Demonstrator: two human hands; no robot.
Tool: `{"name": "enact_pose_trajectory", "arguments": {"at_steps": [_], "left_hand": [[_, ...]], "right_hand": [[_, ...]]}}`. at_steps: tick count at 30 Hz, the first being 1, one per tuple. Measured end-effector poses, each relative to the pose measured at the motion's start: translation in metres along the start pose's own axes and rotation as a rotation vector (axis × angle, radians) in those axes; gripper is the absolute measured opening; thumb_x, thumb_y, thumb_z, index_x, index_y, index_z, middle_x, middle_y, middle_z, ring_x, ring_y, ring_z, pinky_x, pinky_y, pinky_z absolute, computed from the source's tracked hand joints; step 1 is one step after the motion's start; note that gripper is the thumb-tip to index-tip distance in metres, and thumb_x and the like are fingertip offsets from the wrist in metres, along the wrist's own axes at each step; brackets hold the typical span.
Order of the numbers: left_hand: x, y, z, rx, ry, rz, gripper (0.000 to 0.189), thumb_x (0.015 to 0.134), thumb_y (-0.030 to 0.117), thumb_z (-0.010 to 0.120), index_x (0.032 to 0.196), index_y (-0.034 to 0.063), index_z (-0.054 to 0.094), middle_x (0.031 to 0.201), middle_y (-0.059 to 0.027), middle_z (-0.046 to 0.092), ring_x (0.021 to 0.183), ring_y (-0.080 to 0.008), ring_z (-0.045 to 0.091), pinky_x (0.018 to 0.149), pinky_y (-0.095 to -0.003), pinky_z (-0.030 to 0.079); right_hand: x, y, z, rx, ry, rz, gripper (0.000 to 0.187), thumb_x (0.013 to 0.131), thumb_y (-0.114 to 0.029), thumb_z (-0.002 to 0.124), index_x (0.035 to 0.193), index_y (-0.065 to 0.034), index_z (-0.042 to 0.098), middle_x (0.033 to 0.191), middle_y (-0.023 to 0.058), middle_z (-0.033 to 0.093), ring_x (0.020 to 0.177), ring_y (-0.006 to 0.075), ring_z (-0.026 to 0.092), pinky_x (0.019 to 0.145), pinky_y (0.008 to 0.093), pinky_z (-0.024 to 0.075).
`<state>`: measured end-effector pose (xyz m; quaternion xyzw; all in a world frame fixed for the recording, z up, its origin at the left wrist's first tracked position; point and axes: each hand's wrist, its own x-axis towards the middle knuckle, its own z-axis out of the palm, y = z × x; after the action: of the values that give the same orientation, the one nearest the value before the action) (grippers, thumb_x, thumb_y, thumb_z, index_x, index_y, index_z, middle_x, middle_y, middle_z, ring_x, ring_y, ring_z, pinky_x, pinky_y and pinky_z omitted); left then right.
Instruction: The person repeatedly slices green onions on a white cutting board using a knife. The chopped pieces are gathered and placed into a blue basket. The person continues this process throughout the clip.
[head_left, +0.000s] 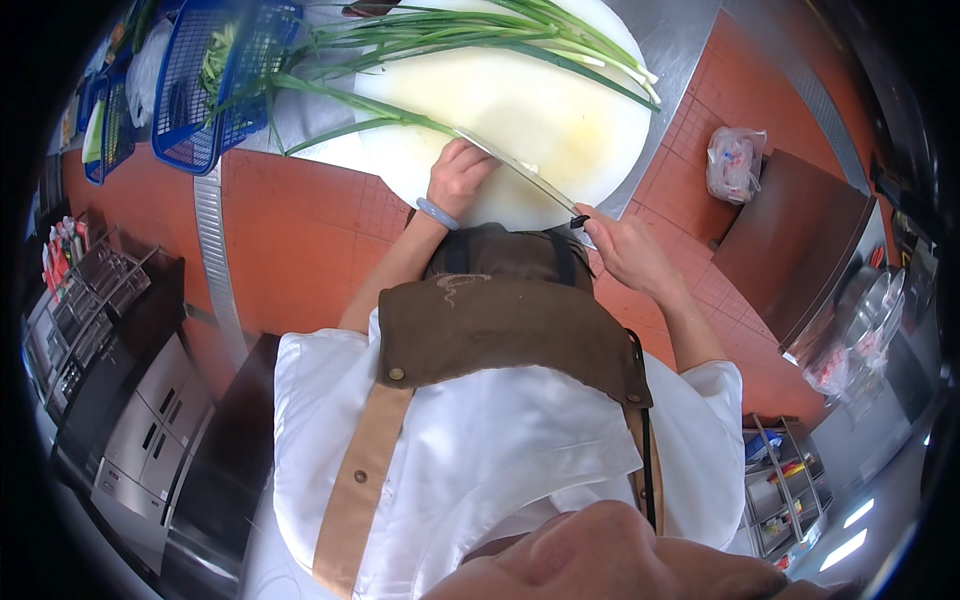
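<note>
My left hand (459, 178), with a pale bangle at the wrist, grips a spring onion (405, 114) near the front of a round white cutting board (517, 105). The onion's green leaves trail left past the board's edge. In my right hand (621, 246) is the dark handle of a kitchen knife (529, 175). Its blade slants across the board, the tip right by my left fingers. A small white cut piece lies beside the blade. Along the back of the board lies a bunch of spring onions (480, 30), white ends to the right.
The board rests on a metal table (679, 37). Left of it stands a blue plastic basket (169, 112) with cut greens, and a smaller blue basket (112, 142) beyond. A plastic bag (736, 165) sits by a brown cabinet (791, 232) at right. Red tile floor (300, 202) surrounds the table.
</note>
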<state>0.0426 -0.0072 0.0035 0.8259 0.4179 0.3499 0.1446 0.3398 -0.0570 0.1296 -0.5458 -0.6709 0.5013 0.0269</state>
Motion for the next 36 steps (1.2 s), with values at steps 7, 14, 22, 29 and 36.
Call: {"name": "enact_pose_trajectory", "arguments": {"at_steps": [7, 14, 22, 29, 36], "left_hand": [[-0.002, 0.001, 0.002, 0.012, 0.027, -0.007, 0.030, 0.068, 0.001, 0.068, 0.096, 0.0080, 0.079, 0.098, -0.0052, 0.074, 0.098, -0.0270, 0.067, 0.083, -0.0357, 0.058], [-0.004, 0.001, 0.002, 0.012, 0.028, -0.016, 0.030, 0.068, 0.001, 0.069, 0.095, 0.0088, 0.080, 0.098, -0.0044, 0.074, 0.096, -0.0264, 0.067, 0.082, -0.0349, 0.058], [-0.005, 0.000, 0.004, -0.005, 0.030, -0.028, 0.030, 0.067, 0.001, 0.070, 0.094, 0.0090, 0.079, 0.097, -0.0042, 0.074, 0.096, -0.0262, 0.067, 0.081, -0.0351, 0.058], [-0.004, 0.001, 0.002, -0.006, 0.008, -0.035, 0.029, 0.068, 0.001, 0.070, 0.094, 0.0091, 0.078, 0.098, -0.0036, 0.073, 0.097, -0.0257, 0.067, 0.083, -0.0357, 0.057], [-0.001, -0.001, 0.002, -0.015, 0.036, -0.011, 0.028, 0.069, 0.001, 0.069, 0.094, 0.0104, 0.078, 0.099, -0.0030, 0.073, 0.097, -0.0251, 0.067, 0.086, -0.0378, 0.057]], "right_hand": [[0.002, -0.006, -0.005, -0.016, 0.002, 0.004, 0.044, 0.112, -0.032, 0.046, 0.136, -0.0019, 0.065, 0.064, 0.0229, 0.051, 0.059, 0.0391, 0.057, 0.062, 0.0466, 0.0445], [0.004, -0.008, -0.011, -0.003, -0.080, 0.037, 0.043, 0.112, -0.032, 0.046, 0.139, -0.0047, 0.064, 0.064, 0.0227, 0.053, 0.060, 0.0407, 0.058, 0.063, 0.0483, 0.0461], [0.007, -0.005, 0.000, -0.028, -0.031, 0.019, 0.039, 0.111, -0.036, 0.045, 0.130, -0.0076, 0.063, 0.066, 0.0263, 0.059, 0.063, 0.0479, 0.060, 0.062, 0.0546, 0.0465], [0.045, -0.018, 0.017, -0.015, -0.018, -0.017, 0.035, 0.112, -0.034, 0.042, 0.117, -0.0064, 0.062, 0.074, 0.0267, 0.063, 0.071, 0.0487, 0.063, 0.063, 0.0562, 0.0465], [0.027, -0.017, 0.008, 0.096, 0.081, 0.006, 0.037, 0.111, -0.031, 0.046, 0.123, -0.0032, 0.067, 0.071, 0.0269, 0.062, 0.068, 0.0471, 0.063, 0.062, 0.0534, 0.0479]]}}
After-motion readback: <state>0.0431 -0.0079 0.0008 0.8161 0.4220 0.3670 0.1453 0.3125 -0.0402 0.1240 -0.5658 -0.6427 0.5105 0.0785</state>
